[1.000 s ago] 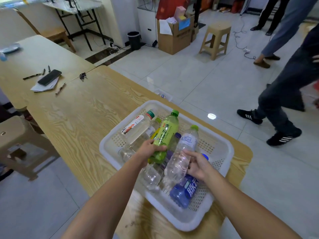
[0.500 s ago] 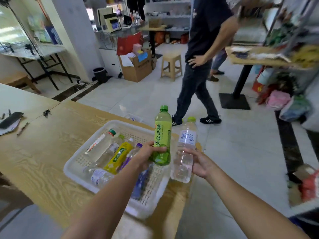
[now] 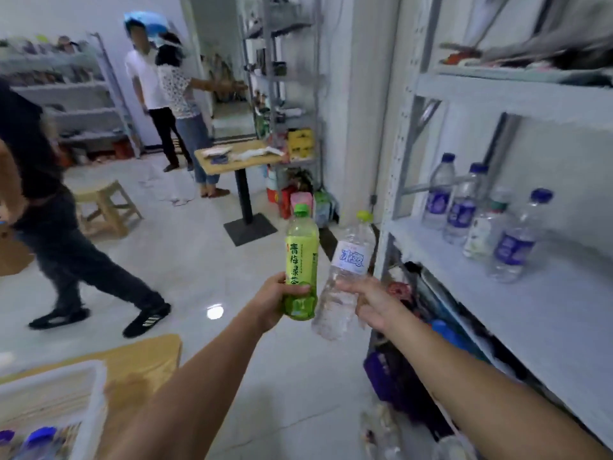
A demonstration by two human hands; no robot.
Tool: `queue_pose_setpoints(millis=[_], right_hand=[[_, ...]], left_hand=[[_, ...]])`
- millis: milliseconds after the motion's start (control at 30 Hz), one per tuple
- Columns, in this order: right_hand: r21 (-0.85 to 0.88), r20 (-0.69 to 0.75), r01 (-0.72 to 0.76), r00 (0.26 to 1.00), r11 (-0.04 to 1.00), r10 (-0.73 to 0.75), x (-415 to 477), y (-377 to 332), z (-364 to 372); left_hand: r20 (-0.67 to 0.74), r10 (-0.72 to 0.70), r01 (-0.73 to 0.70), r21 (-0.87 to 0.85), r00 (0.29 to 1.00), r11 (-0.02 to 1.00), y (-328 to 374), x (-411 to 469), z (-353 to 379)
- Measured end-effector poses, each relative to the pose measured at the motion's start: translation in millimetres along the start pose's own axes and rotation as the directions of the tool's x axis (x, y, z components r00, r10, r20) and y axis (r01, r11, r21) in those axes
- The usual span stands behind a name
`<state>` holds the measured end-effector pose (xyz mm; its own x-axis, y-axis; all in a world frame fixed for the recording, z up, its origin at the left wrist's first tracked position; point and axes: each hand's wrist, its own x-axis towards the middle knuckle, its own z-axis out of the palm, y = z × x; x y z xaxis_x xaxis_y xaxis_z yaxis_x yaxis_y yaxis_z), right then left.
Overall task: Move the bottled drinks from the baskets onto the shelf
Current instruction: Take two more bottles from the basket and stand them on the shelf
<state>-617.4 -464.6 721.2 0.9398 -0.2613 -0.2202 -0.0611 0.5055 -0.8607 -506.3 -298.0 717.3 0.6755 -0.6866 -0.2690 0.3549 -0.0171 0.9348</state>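
My left hand (image 3: 275, 302) grips a green tea bottle (image 3: 301, 257) upright by its lower half. Beside it, my right hand (image 3: 368, 302) holds a clear water bottle (image 3: 346, 267) with a yellow-green cap, tilted slightly right. Both bottles are in the air over the floor, left of the white shelf (image 3: 547, 313). On that shelf board stand several clear water bottles with blue labels (image 3: 512, 240). The white basket (image 3: 89, 393) sits at the lower left on the wooden table (image 3: 142, 363), with blue bottle caps showing inside.
A person in dark clothes (image 3: 59, 234) strides across the floor at the left. Two more people (image 3: 172, 104) stand at the back near grey racks. A wooden stool (image 3: 104, 207) and a small pedestal table (image 3: 238, 161) stand mid-room. Clutter fills the shelf's lower level.
My view has swung right from the basket to the shelf. Both hands have carried their bottles up and away from the basket, toward the shelf.
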Motion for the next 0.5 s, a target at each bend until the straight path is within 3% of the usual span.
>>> queue_pose_setpoints(millis=[200, 433, 500], right_hand=[[-0.083, -0.319, 0.191, 0.925, 0.978, -0.207, -65.3, -47.5, -108.2], [-0.152, -0.594, 0.309, 0.731, 0.939, -0.337, -128.7, -68.5, -193.2], [-0.214, -0.664, 0.302, 0.652, 0.929, -0.365, -142.7, -75.4, -208.1]], left_hand=[[0.297, -0.069, 0.048, 0.078, 0.953, 0.996, -11.4, 57.5, 126.1], [0.500, -0.184, 0.102, 0.188, 0.846, 0.977, -38.7, 101.2, 239.5], [0.542, -0.181, 0.054, 0.241, 0.820, 0.969, -43.7, 111.3, 269.3]])
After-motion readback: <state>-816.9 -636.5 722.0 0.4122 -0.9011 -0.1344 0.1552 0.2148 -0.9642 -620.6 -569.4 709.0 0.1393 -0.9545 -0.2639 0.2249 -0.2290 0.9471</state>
